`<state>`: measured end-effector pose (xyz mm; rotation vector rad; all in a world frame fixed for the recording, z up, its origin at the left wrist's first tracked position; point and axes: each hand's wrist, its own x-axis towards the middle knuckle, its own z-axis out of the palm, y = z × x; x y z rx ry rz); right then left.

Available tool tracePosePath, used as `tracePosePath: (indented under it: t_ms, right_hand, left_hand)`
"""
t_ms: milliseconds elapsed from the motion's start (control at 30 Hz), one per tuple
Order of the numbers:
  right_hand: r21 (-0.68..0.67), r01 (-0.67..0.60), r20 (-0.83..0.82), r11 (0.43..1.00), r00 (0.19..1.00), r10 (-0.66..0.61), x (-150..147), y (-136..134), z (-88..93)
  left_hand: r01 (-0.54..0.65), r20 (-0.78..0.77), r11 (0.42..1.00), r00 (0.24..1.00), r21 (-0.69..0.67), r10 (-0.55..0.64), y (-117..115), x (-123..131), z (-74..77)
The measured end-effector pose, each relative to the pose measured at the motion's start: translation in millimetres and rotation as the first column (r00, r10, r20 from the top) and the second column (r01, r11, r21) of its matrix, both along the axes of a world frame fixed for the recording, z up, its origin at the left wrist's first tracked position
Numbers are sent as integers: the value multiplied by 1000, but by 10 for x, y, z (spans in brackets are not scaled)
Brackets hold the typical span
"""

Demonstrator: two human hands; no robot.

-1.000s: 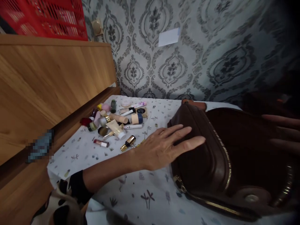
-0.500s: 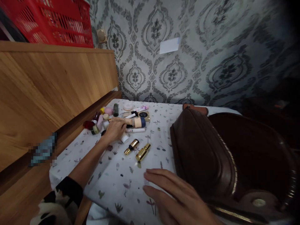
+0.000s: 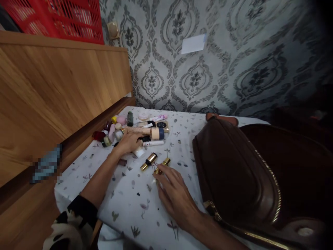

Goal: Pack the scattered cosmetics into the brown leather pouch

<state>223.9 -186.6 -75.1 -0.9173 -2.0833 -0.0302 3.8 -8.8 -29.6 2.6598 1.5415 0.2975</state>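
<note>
My left hand (image 3: 129, 141) reaches over a group of cosmetics with its fingers stretched out; what lies under the palm is hidden. A beige bottle with a dark blue cap (image 3: 157, 133) lies by its fingertips, and a white tube (image 3: 153, 143) is just below. My right hand (image 3: 175, 192) has its fingers apart, the tips at a shiny gold tube (image 3: 166, 161) that they partly cover. Left of that tube lies a gold and black tube (image 3: 149, 161), apart from both hands. A small brownish item (image 3: 122, 162) rests below my left wrist.
A brown leather bag (image 3: 229, 166) with gold zips stands open on the right of the patterned white cloth (image 3: 130, 194). A wooden cabinet (image 3: 65, 76) borders the left, with a red plastic basket (image 3: 75, 21) on top. Patterned wallpaper (image 3: 195, 80) closes off the back.
My right hand has moved forward and left, from the cloth's front to the gold tube. My left hand stays over the cosmetics. The view has shifted slightly.
</note>
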Motion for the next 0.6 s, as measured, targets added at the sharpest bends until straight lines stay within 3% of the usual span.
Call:
tracePosePath:
  t_ms: [167, 367, 600]
  right_hand:
    - [-72, -3, 0, 997, 1000, 3, 9, 5, -59]
    - [-82, 36, -3, 996, 999, -36, 18, 9, -90]
    - [-169, 10, -61, 986, 998, -21, 18, -9, -21]
  left_hand:
    - [169, 102, 986, 980, 5, -169, -18, -102, -23]
    - [115, 153, 984, 979, 135, -135, -101, -16, -28]
    - [135, 146, 971, 975, 197, -165, -46, 382, 125]
